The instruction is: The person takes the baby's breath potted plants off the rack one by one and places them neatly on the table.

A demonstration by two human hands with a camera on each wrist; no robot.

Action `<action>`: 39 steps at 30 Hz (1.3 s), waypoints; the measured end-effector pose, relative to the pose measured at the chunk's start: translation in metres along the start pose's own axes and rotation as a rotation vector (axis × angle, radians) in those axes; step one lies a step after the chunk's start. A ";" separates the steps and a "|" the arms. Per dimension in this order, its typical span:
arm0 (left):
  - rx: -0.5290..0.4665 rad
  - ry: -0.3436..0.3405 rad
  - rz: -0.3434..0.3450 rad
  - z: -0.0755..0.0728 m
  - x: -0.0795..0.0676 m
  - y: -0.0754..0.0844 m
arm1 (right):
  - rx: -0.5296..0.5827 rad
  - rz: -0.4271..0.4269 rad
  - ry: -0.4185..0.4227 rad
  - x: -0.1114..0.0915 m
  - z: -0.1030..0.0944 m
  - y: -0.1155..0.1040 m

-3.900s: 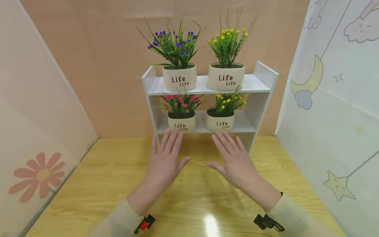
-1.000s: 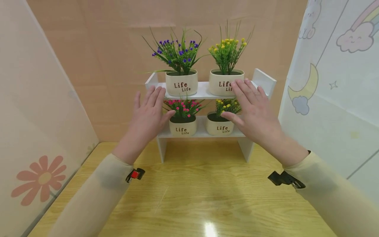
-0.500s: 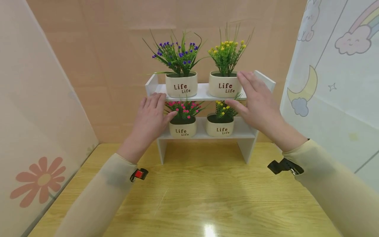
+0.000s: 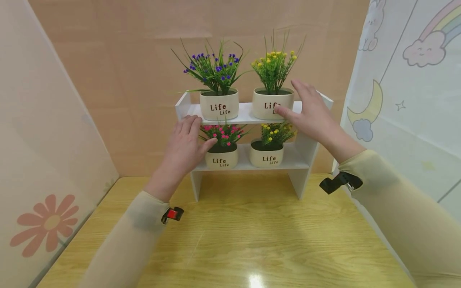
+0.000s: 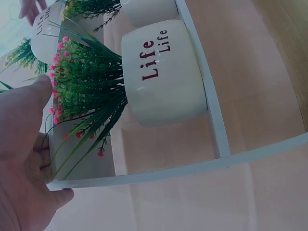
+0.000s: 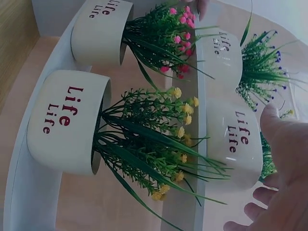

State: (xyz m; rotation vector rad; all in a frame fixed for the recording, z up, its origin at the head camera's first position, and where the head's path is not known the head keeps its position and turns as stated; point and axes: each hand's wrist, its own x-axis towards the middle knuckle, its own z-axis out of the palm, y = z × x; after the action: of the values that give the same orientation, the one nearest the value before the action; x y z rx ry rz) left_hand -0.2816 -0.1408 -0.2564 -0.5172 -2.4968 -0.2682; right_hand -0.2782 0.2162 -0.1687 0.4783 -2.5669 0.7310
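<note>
The right hand [image 4: 312, 114], open and empty, has raised its thumb before the yellow-flowered planter [image 4: 262, 113] at upper right, bringing it nearly within grasp; contact is unclear. The left hand [image 4: 183, 142] rests, relaxed, on the white shelf's [image 4: 245, 113] left corner.

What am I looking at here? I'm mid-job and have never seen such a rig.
These are a person's bare left hand and right hand, not a machine. The wide picture is taken from the head, the tilted ones from each wrist. On the wooden table stands a white shelf. Its upper board carries a purple-flowered pot and a yellow-flowered pot; the lower board, a pink-flowered pot and another yellow-flowered pot. The left hand's fingers rest at the upper board's left end. The right hand is open beside the upper yellow-flowered pot; whether it touches is unclear. No pot is lifted.
</note>
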 end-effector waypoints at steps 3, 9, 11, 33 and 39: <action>-0.010 -0.018 -0.022 0.001 0.000 0.000 | 0.022 0.024 -0.019 0.007 -0.001 0.002; -0.029 -0.057 -0.054 0.001 -0.002 0.000 | 0.106 0.082 -0.066 0.018 0.000 0.005; -0.040 -0.064 -0.056 0.001 -0.003 -0.002 | 0.153 0.095 -0.087 0.021 0.001 0.007; -0.023 0.001 -0.034 0.012 -0.002 -0.001 | 0.437 0.158 -0.222 0.043 0.004 0.023; -0.004 0.011 -0.026 0.011 -0.003 -0.001 | 0.445 0.205 -0.250 0.043 0.004 0.022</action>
State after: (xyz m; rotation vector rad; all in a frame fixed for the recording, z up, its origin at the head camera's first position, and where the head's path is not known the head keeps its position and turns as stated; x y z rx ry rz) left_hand -0.2849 -0.1391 -0.2670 -0.4848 -2.4942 -0.2859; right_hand -0.3252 0.2228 -0.1603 0.4682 -2.7065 1.4112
